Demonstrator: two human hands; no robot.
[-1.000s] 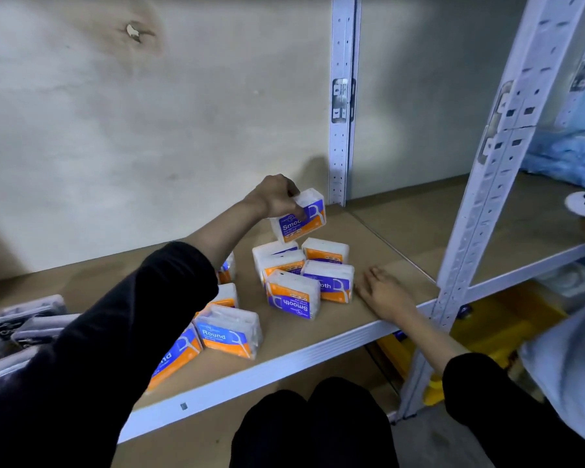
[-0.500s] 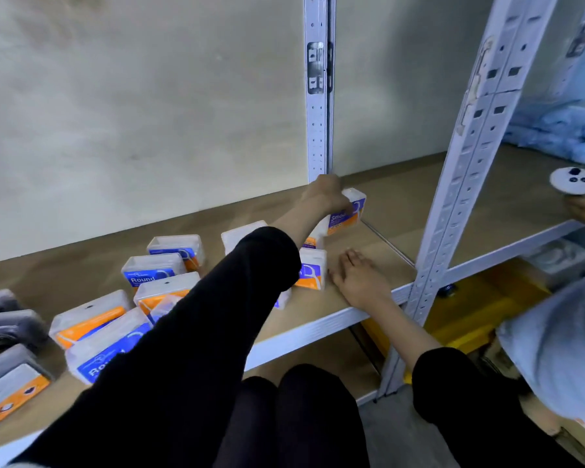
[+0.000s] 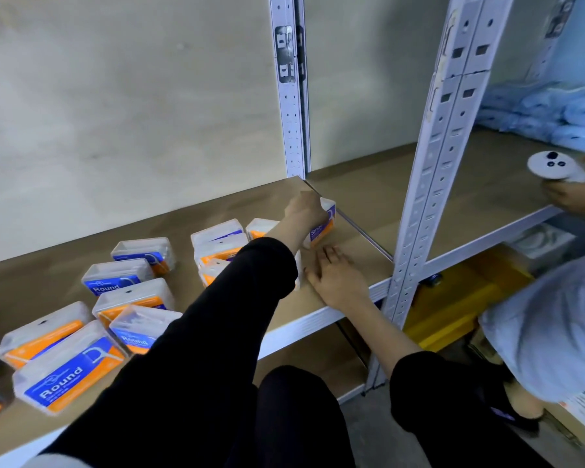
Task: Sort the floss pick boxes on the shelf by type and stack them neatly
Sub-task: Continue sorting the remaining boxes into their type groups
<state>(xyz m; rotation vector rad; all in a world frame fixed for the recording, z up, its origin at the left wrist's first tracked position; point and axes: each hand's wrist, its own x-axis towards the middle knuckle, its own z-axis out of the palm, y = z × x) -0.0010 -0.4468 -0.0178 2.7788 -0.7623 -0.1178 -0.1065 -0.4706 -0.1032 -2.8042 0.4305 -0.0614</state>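
Since 0.5 s ago, left hand has carried the Smooth box down toward the shelf, near the board's right edge; whether it touches the board cannot be told. Nearest, Round boxes lie scattered at left, and right hand rests flat, fingers spread, empty, by the front edge. Beyond it, left hand grips the Smooth box from above, just right of the other Smooth boxes.

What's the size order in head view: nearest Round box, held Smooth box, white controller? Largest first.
1. Nearest Round box, partly from nearness.
2. White controller and half-hidden Smooth box: too alike to rank.
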